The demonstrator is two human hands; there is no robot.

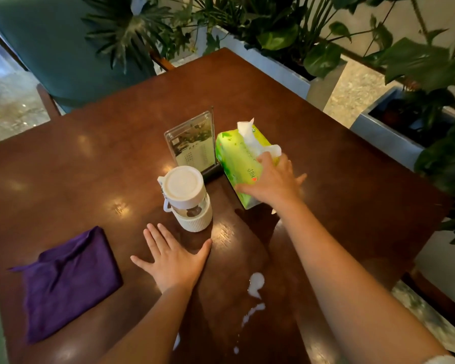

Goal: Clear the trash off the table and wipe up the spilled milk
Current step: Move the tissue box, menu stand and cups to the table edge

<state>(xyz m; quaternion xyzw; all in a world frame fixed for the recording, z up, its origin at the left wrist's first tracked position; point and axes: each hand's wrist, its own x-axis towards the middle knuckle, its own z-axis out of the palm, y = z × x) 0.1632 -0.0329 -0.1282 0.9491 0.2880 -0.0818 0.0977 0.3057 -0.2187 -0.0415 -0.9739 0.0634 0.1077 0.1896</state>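
Observation:
Spilled milk lies in white blobs and drips on the brown table, near the front edge between my forearms. A folded purple cloth sits at the front left. A green tissue pack lies mid-table with a white tissue sticking out of its top. My right hand is spread over the near end of the pack, its fingers straight and a fingertip touching the tissue. My left hand presses flat on the table, fingers spread, just in front of the bottle.
A white-lidded bottle with a loop handle stands mid-table. Behind it is a clear acrylic menu stand. A teal chair is at the far side. Planters with leafy plants line the right and back edges.

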